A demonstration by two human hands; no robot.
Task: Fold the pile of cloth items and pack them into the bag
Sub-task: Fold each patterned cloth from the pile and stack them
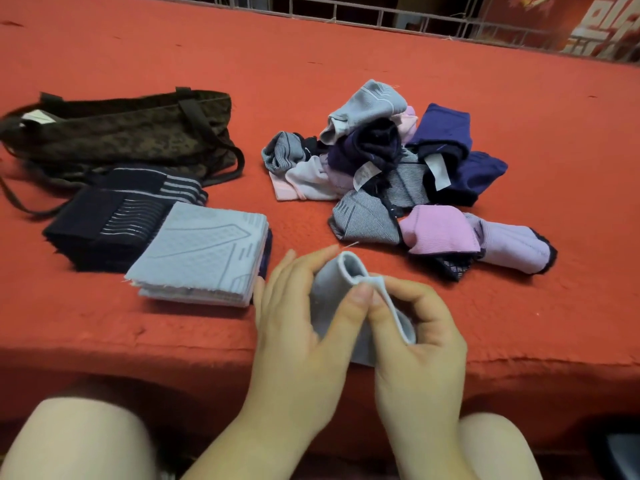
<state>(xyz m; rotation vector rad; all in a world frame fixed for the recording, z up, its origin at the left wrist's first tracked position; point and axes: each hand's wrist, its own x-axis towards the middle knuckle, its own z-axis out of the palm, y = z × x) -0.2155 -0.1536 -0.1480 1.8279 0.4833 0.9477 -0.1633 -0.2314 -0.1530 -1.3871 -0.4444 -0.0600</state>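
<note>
Both hands hold one light grey cloth piece (330, 299) just above the near edge of the red surface. My left hand (298, 327) has its thumb pressed on the cloth's upper fold and its fingers behind it. My right hand (419, 334) pinches the same fold from the right. A loose pile of grey, pink, purple and navy cloth items (398, 171) lies to the upper right. At the far left a dark brown patterned bag (114, 133) lies on its side. In front of it sit a folded light grey stack (204, 251) and a folded navy striped stack (114, 216).
The red textured cover (311, 64) spreads across the whole surface, with its front edge just under my hands. A white metal railing (398, 15) runs along the far side. My knees (79, 441) show at the bottom.
</note>
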